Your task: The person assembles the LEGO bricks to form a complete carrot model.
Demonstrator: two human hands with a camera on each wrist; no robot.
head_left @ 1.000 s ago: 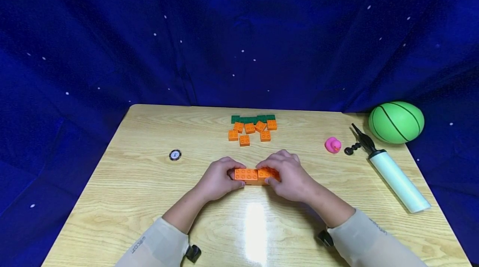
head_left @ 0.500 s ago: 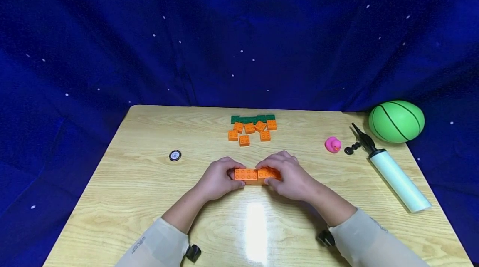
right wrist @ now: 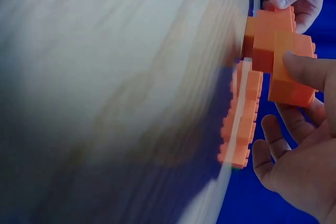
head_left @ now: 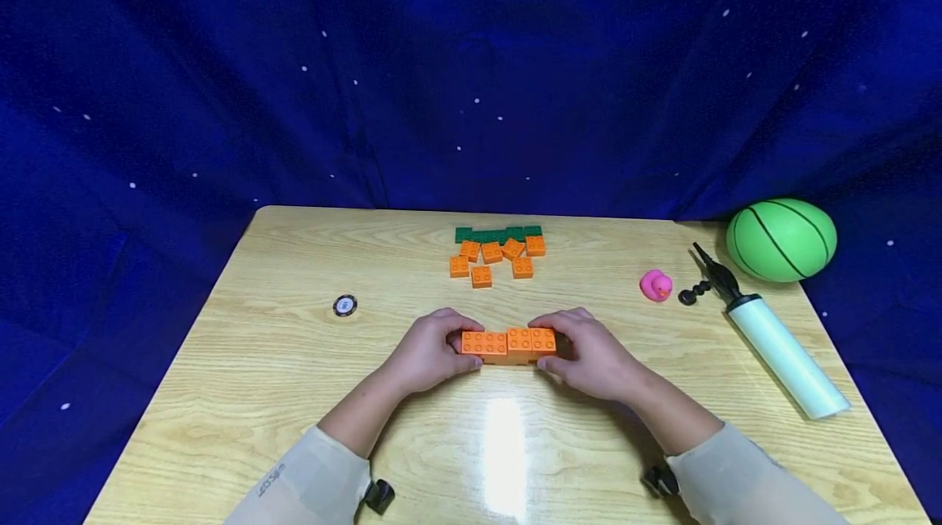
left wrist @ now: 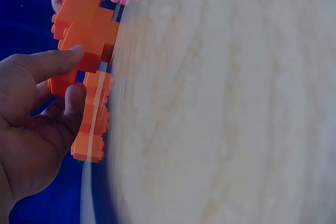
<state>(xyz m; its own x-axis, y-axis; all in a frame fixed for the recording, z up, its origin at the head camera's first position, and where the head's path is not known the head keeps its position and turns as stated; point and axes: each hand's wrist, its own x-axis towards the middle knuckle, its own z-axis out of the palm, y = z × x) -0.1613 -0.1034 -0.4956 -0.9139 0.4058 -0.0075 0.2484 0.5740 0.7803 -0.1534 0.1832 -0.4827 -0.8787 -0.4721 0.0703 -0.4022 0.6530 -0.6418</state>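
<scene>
Chip [head_left: 344,305]: dark-rimmed with a pale middle, flat on the table [head_left: 257,337], well apart from the bricks.
Left hand [head_left: 429,355]: fingers pinch the left end of the joined bricks, thumb on the near side, index finger on the far side.
Loose bricks [head_left: 482,276]: seven, orange, studs up, scattered beyond both hands.
Green bricks [head_left: 489,236]: in a row just behind the loose bricks, near the table's far edge.
Joined bricks [head_left: 484,343]: orange, studs up, between the two hands; lifted or resting, hard to tell.
Right hand [head_left: 591,357]: thumb and fingers grip the right end, thumb again on the near side.
Duck [head_left: 656,285]: pink, well to the right of that hand.
Black piece [head_left: 688,297]: knobbly, between duck and pump.
Pump [head_left: 787,357]: pale barrel, black at the far end, lying aslant.
Ball [head_left: 782,240]: green with dark lines, at the far right corner.
Curtain [head_left: 471,75]: dark blue with white specks, behind everything.
</scene>
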